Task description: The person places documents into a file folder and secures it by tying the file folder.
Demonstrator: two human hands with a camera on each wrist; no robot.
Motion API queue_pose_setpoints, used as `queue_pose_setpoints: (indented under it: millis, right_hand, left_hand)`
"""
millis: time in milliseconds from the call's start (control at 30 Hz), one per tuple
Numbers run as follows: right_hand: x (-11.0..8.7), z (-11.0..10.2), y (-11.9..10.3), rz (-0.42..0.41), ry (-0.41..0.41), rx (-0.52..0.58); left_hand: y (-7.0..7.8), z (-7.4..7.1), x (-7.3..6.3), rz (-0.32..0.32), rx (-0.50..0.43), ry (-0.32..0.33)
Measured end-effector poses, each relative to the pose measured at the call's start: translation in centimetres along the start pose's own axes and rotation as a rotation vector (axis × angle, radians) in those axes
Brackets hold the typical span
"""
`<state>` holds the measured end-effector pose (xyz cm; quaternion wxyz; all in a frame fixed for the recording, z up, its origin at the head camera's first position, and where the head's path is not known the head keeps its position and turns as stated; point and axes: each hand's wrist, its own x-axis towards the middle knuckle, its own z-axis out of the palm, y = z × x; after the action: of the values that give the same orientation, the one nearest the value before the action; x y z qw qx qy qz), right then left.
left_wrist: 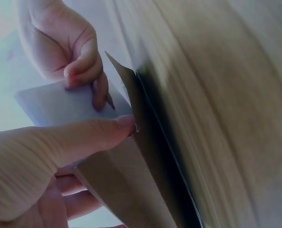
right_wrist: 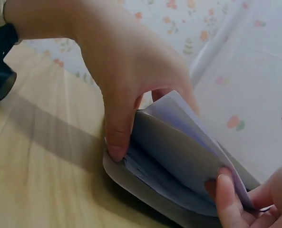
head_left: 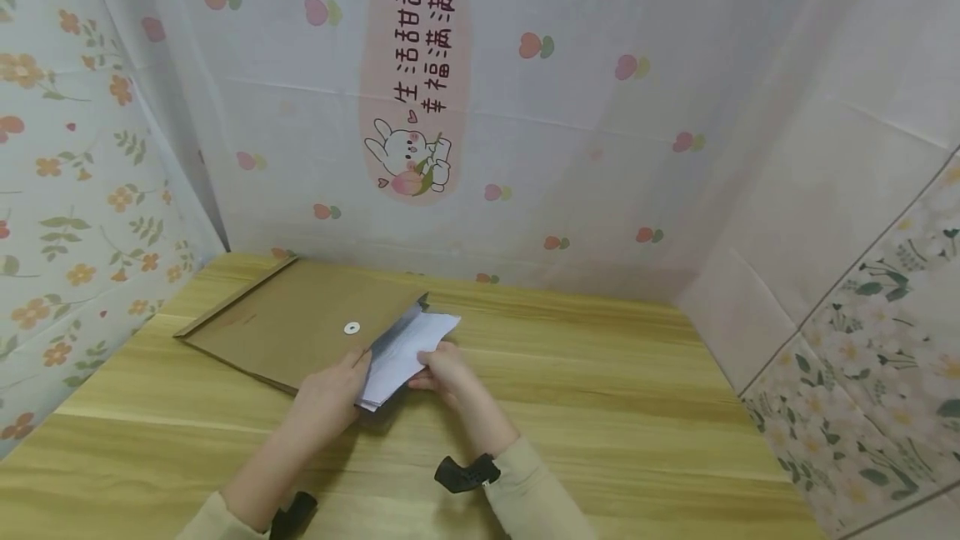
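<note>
A large brown paper envelope (head_left: 300, 315) lies on the table with a white round button (head_left: 352, 327) near its mouth. White sheets of paper (head_left: 405, 357) stick out of the mouth to the right. My left hand (head_left: 330, 394) grips the envelope at the near side of the mouth; in the left wrist view its thumb (left_wrist: 98, 137) lies along the brown edge. Across from it, my right hand (head_left: 450, 373) holds the outer part of the papers between thumb and fingers. The right wrist view shows a gap between the layers, with the right thumb (right_wrist: 117, 142) at its lower edge.
The wood-grain table (head_left: 600, 407) stretches to the right and in front of the hands. A white patterned cloth (head_left: 570, 148) hangs behind it, with floral cloth (head_left: 67, 190) at the left and a floral panel (head_left: 885, 373) at the right. Black devices (head_left: 467, 473) are strapped to both wrists.
</note>
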<state>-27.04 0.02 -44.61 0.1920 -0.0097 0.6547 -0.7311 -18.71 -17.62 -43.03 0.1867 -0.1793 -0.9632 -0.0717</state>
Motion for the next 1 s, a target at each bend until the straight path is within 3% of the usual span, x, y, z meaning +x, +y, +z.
queue_pose_setpoints:
  millis: [200,367,500,733,1000]
  right_hand:
    - [0.5,0.1,-0.9,-0.02,-0.043,-0.088]
    - [0.9,0.5,-1.6,-0.015,-0.045,-0.075]
    - [2.1,1.3,-0.8,0.017,-0.03,-0.087]
    - [3.7,3.0,0.4,0.067,0.019,0.006]
    - [4.2,3.4,0.5,0.029,0.038,0.037]
  left_hand:
    - [0.0,0.0,-0.1,-0.003,-0.002,0.004]
    - [0.1,-0.3,0.0,0.009,-0.027,0.008]
    - [0.2,-0.5,0.1,0.007,-0.057,-0.017]
    - [0.4,-0.5,0.3,-0.021,-0.095,-0.079]
    - [0.4,-0.4,0.1,-0.023,-0.09,-0.082]
